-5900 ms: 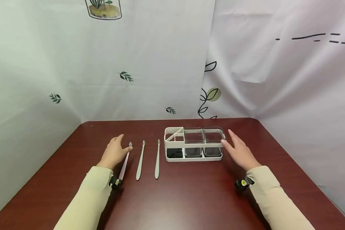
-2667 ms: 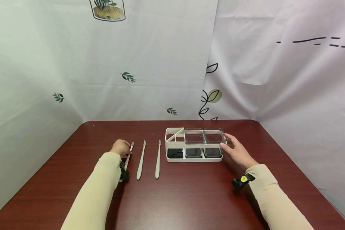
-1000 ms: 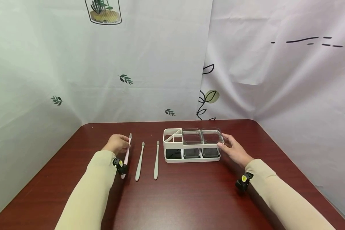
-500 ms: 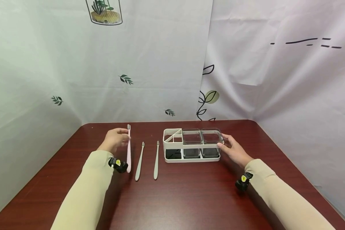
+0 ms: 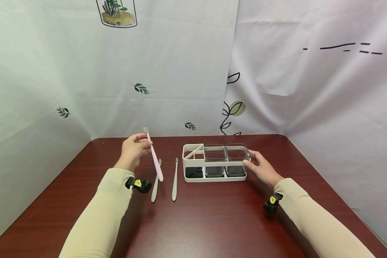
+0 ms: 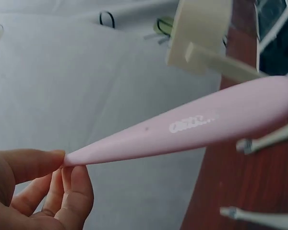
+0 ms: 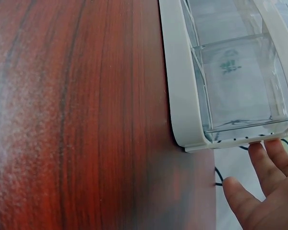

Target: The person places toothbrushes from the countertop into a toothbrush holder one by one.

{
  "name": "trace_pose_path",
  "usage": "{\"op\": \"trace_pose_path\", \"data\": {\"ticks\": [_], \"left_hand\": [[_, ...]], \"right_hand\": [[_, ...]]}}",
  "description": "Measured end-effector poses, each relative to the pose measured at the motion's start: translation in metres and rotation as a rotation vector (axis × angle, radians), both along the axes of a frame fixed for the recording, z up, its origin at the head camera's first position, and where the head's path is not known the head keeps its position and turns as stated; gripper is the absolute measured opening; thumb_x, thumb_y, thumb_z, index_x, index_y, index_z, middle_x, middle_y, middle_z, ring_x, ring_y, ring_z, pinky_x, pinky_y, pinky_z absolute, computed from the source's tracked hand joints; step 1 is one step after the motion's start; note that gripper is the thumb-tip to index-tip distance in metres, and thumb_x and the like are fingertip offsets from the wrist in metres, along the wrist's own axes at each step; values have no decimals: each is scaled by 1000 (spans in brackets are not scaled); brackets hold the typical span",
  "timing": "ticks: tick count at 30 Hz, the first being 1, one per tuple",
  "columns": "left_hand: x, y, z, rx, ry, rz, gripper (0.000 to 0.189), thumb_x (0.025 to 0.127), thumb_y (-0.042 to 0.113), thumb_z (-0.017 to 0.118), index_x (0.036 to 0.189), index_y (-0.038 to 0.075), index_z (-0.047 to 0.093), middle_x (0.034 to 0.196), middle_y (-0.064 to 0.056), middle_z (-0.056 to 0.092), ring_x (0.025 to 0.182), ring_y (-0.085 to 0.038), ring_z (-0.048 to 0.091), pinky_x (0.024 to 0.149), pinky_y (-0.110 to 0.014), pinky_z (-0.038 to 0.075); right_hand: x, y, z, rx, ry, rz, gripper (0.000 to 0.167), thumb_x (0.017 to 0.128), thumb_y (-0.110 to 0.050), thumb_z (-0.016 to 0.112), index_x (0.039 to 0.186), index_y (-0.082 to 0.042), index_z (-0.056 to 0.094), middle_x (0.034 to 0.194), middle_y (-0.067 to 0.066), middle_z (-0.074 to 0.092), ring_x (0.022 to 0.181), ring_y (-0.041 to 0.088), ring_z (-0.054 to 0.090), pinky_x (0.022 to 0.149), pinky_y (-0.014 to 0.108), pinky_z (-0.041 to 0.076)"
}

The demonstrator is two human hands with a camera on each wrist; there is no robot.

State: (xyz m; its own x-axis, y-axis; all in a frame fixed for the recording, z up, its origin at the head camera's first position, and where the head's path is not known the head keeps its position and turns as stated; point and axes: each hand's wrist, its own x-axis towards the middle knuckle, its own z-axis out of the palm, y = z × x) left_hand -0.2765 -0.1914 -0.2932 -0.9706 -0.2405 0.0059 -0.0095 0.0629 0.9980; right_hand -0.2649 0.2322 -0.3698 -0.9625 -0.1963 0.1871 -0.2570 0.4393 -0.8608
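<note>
My left hand (image 5: 131, 151) pinches a pink toothbrush (image 5: 155, 159) near its head, thumb against fingertips. The brush is held above the table, bristles up and its thick handle slanting down to the right. In the left wrist view that handle (image 6: 182, 127) stretches from the fingertips across the picture. A white toothbrush holder (image 5: 215, 163) stands on the table, with a divided rack at its left end. Two clear square cups, one of them the right-hand cup (image 5: 238, 152), sit in it. Nearly straight fingers of my right hand (image 5: 265, 169) rest against the holder's right end.
Two pale toothbrushes lie on the dark red table (image 5: 206, 222): one brush (image 5: 154, 191), partly behind the pink handle, and another brush (image 5: 175, 184) nearer the holder. A white printed curtain (image 5: 167, 64) hangs close behind the table edge.
My left hand, earlier open beside the pink toothbrush, has taken hold of it, raised it and tilted its handle rightward. My right hand has come against the holder's end; the holder stays in place.
</note>
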Motion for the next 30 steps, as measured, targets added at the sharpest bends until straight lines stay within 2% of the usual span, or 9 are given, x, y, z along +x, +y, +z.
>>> {"op": "trace_pose_path", "data": {"ticks": [7,14,20,26,30], "left_hand": [[7,17,13,154,27,12,53,91,-4,60,141,2,44,96,-1,57,75,-6,62,79,-25,55],[8,30,18,293,78,75,51,89,-8,60,137,2,46,94,-1,53,76,-8,60,72,-22,55],[9,41,23,398,151,124,45,88,-11,60,129,3,47,92,-3,48,73,-9,58,67,-21,54],[10,52,29,448,214,174,42,87,-12,61,122,6,49,88,-2,50,68,-10,57,65,-21,54],[12,62,32,457,254,194,40,86,-12,62,119,7,50,88,-2,51,72,-11,56,66,-22,55]], "right_hand": [[-2,0,-2,7,3,1,60,100,-21,55,146,4,27,142,31,39,129,45,42,103,54,39],[-1,1,-2,2,-2,1,61,99,-22,55,147,3,26,143,31,38,129,44,42,104,54,38],[-1,1,-3,-11,-11,-9,62,99,-22,56,147,2,26,144,30,37,130,44,42,103,54,39],[-1,1,-3,-13,-17,-6,62,99,-23,56,148,2,26,145,30,36,129,44,43,103,53,39],[-1,1,-3,-14,-20,-2,62,99,-24,56,148,1,26,145,30,35,131,44,41,104,55,38]]}}
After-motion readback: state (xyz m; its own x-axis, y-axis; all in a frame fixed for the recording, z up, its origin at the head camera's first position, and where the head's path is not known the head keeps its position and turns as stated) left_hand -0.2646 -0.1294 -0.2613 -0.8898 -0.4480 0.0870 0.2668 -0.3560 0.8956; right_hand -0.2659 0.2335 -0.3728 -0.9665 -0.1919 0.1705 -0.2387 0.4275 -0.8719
